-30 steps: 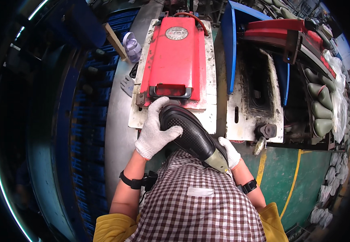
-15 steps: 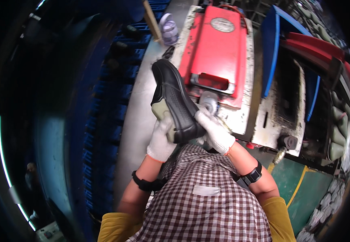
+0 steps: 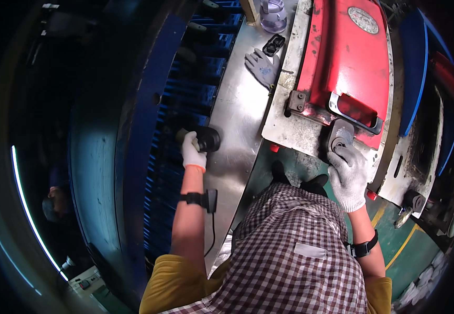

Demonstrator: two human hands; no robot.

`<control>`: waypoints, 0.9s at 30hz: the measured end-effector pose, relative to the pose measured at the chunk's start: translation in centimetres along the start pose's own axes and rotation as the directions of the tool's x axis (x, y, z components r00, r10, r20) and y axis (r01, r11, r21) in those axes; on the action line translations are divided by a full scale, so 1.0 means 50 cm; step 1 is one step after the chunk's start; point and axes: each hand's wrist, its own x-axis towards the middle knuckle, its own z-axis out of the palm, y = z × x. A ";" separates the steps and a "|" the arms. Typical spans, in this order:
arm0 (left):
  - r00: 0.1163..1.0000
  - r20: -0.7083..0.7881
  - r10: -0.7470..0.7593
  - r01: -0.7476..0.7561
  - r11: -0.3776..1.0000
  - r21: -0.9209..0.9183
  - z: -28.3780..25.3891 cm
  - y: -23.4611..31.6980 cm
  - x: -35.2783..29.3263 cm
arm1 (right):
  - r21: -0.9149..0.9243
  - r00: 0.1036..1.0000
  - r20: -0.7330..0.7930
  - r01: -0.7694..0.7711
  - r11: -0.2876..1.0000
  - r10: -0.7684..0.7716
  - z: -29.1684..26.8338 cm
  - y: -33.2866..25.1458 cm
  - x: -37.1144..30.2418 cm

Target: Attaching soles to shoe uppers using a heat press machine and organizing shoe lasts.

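Out to the left, my left hand, in a white knit glove, is closed on a black shoe. The shoe sits where the metal table meets the dark blue slatted rack; its far part is lost in shadow. My right hand, gloved the same way, reaches to the front of a red-covered machine. Its fingers curl over the near end of a grey, round-ended piece that sticks out below the cover's handle opening. The fingertips are partly hidden.
A grey work glove, a small black tray and a clear purple-tinted bottle lie or stand on the table's far part. Blue panels and a second machine base are at right. A person shows dimly at far left.
Both hands held the shoe in front of me. My left hand has carried it left to the rack's edge; the right has let go and moved right to the grey piece. The view has shifted.
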 end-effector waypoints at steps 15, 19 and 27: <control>0.853 -0.040 0.521 -0.171 0.351 0.921 0.130 0.164 0.306 | -0.059 0.992 -0.075 -0.109 0.992 0.105 0.035 0.006 0.003; 0.858 0.082 0.506 -0.334 0.430 0.839 0.104 0.143 0.271 | -0.051 0.991 -0.089 -0.100 0.994 0.095 0.033 0.006 0.004; 0.773 0.439 0.459 -0.514 0.047 0.857 0.055 -0.058 0.050 | 0.022 0.940 -0.194 -0.281 0.960 0.280 0.041 0.012 -0.010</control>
